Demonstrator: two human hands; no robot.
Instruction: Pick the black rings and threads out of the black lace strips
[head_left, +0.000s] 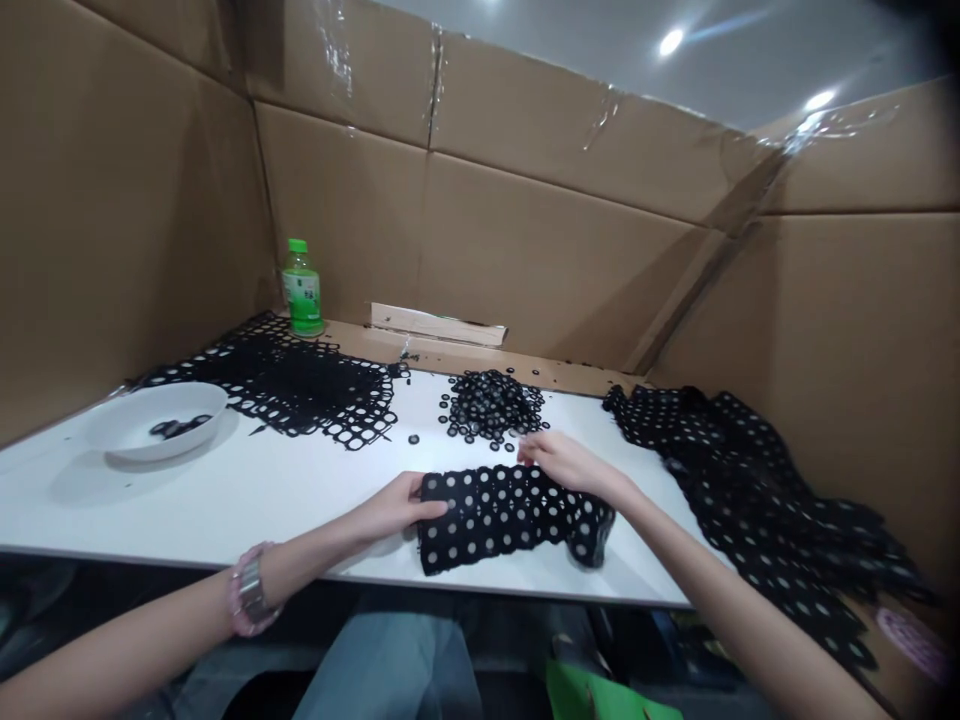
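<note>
A black rubbery sheet (487, 520) punched with rows of round holes stands tilted up at the table's front edge, its right end curling over. My left hand (405, 508) grips the sheet's left end, thumb on the near face and fingers behind. My right hand (566, 465) is at the sheet's upper edge, fingers bent together; whatever they pinch, if anything, is hidden or too small to name. Just beyond it lies a heap of small black rings (495, 405), with several loose ones around it.
Black net-like leftover sheeting (300, 385) lies at the back left, beside a green bottle (304, 290). A white bowl (124, 430) with a few black pieces stands at the left. More perforated black sheets (750, 490) are piled at the right. Cardboard walls (525, 210) enclose the white table (300, 500).
</note>
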